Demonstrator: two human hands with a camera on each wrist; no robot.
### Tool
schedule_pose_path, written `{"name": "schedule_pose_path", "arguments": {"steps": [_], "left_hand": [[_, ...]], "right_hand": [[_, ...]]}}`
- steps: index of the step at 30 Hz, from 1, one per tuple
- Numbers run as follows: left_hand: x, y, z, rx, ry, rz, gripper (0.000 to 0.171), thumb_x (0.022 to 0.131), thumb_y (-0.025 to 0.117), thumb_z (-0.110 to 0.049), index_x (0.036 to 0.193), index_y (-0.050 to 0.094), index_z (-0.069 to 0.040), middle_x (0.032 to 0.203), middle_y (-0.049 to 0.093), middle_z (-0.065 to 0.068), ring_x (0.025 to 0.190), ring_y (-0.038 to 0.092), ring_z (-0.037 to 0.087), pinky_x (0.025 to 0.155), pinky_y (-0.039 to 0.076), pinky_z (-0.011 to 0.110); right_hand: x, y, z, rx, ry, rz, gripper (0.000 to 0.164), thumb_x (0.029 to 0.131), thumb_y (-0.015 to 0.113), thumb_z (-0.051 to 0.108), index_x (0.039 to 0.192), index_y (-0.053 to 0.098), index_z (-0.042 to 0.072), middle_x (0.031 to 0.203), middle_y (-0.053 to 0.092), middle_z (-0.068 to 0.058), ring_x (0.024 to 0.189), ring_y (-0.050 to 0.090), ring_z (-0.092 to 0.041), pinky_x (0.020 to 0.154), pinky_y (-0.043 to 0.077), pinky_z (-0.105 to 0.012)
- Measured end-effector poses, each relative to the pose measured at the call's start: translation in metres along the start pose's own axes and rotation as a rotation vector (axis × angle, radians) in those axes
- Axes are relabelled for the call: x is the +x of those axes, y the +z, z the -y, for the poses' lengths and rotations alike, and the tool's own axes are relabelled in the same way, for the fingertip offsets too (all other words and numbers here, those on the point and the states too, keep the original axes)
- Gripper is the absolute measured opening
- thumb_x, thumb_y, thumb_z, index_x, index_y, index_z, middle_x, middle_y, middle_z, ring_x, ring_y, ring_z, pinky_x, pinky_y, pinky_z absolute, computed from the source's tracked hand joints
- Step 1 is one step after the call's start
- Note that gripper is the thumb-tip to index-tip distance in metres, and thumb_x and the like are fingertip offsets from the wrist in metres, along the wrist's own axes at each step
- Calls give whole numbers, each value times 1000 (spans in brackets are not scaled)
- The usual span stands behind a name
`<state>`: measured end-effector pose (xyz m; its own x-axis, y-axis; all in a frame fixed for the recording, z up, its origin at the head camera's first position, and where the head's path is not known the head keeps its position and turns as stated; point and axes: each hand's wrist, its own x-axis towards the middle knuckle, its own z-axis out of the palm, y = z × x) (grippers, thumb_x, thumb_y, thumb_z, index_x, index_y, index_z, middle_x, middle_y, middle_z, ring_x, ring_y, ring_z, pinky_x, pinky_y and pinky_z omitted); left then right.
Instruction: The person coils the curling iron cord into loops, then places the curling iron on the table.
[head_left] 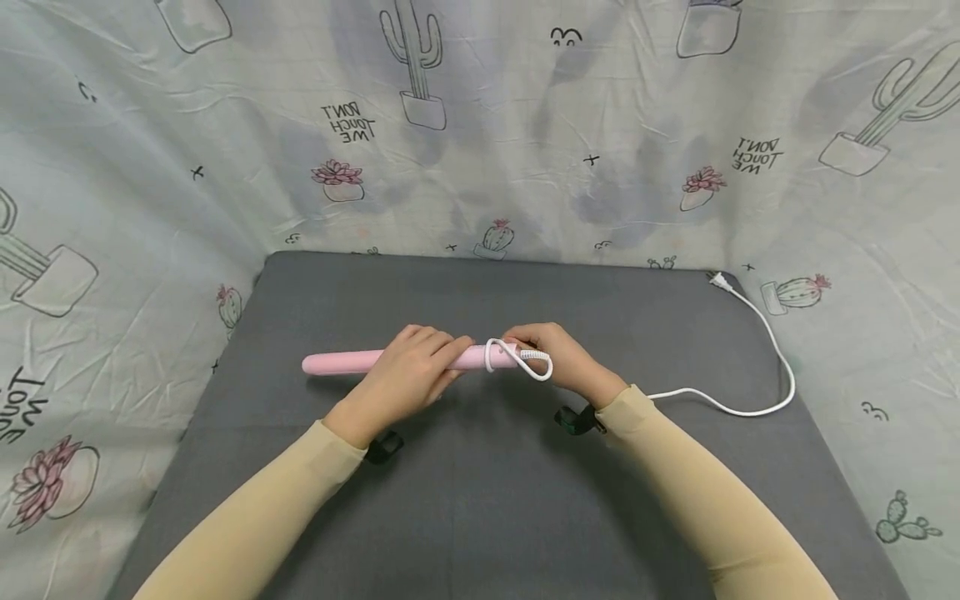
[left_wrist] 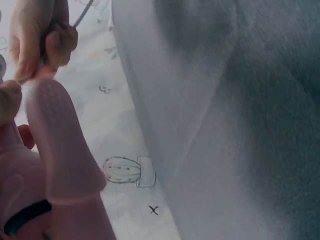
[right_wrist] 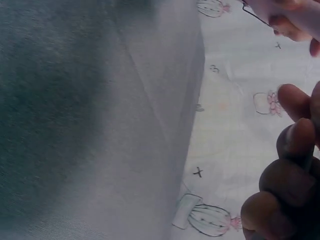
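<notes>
A pink, wand-shaped hair straightener (head_left: 341, 362) is held level above the grey table, rounded end to the left. My left hand (head_left: 408, 371) grips it around the middle from above. Its white power cord (head_left: 542, 372) leaves the right end in a loop and passes once around the pink body. At that end my right hand (head_left: 562, 354) pinches the cord with curled fingers, partly hidden behind the loop. In the left wrist view the right hand (left_wrist: 42, 37) shows curled fingers on the thin cord. The right wrist view shows the curled fingers (right_wrist: 287, 180) in shadow.
The cord's free length curves over the grey table (head_left: 450, 517) to the right edge, its plug (head_left: 720, 281) at the far right corner. A white cloth (head_left: 510, 125) printed with cacti hangs behind and on both sides. Each wrist wears a dark strapped device.
</notes>
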<state>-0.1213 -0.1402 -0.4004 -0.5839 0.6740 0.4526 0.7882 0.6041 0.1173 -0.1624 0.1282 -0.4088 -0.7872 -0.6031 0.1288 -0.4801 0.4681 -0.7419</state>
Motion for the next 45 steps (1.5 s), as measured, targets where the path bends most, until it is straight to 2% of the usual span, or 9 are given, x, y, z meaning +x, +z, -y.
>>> {"name": "schedule_pose_path", "arguments": {"steps": [5, 8, 12, 21, 27, 30, 37, 40, 45], "left_hand": [[1, 3, 1, -53, -82, 25, 40, 93, 66, -31, 127, 56, -13, 106, 66, 2, 103, 56, 26, 106, 30, 53], [1, 7, 0, -106, -125, 24, 40, 93, 65, -30, 128, 55, -15, 109, 65, 2, 104, 55, 25, 100, 39, 51], [2, 15, -2, -140, -142, 12, 39, 94, 65, -27, 129, 53, -15, 111, 62, 3, 104, 54, 23, 86, 47, 43], [2, 24, -2, -133, -142, 65, 41, 93, 64, -16, 130, 48, -7, 113, 60, 6, 105, 51, 22, 90, 43, 42], [1, 25, 1, -171, -154, 23, 33, 93, 64, -18, 122, 54, -6, 110, 60, 6, 107, 52, 23, 90, 45, 39], [1, 25, 2, -153, -172, 5, 33, 95, 63, -23, 122, 55, -7, 110, 59, 5, 106, 52, 23, 86, 47, 41], [5, 19, 3, -146, -223, 2, 36, 95, 61, -26, 125, 55, -6, 109, 61, 5, 108, 53, 25, 92, 44, 44], [6, 17, 7, -155, -227, -6, 36, 95, 61, -27, 125, 55, -8, 108, 61, 3, 107, 53, 24, 83, 49, 45], [7, 19, 12, -164, -228, -24, 36, 95, 61, -32, 125, 56, -13, 106, 61, -1, 93, 55, 17, 65, 50, 41]], "right_hand": [[-4, 5, -2, -9, -48, -65, 14, 96, 59, 9, 102, 72, 12, 96, 69, 3, 74, 55, -12, 69, 47, -32], [-5, 5, -2, -9, -56, -87, 16, 96, 59, 8, 104, 72, 9, 99, 70, 0, 76, 57, -11, 70, 48, -33], [-7, 6, -3, -16, -68, -89, 16, 94, 58, 7, 103, 72, 9, 99, 70, -1, 77, 58, -12, 71, 48, -33], [-11, 6, -8, -31, -35, -87, 12, 93, 63, 10, 101, 72, 11, 96, 70, 3, 78, 59, -11, 72, 48, -32], [-11, 7, -11, -34, 20, -107, 15, 95, 62, 10, 106, 72, 9, 100, 71, -1, 81, 63, -13, 71, 50, -33], [-10, 9, -13, -39, 74, -130, 15, 96, 63, 18, 106, 73, 12, 90, 70, 2, 73, 60, -12, 66, 49, -33], [-5, 14, -15, -87, -25, -156, 24, 97, 61, 21, 118, 68, 13, 103, 69, 1, 84, 61, -8, 69, 50, -32], [-5, 16, -14, -109, -38, -159, 23, 98, 59, 20, 117, 67, 11, 100, 67, -1, 76, 56, -9, 65, 47, -31], [-6, 21, -14, -189, -23, -161, 20, 100, 54, 18, 111, 67, 8, 75, 58, -2, 63, 46, -12, 60, 42, -31]]}}
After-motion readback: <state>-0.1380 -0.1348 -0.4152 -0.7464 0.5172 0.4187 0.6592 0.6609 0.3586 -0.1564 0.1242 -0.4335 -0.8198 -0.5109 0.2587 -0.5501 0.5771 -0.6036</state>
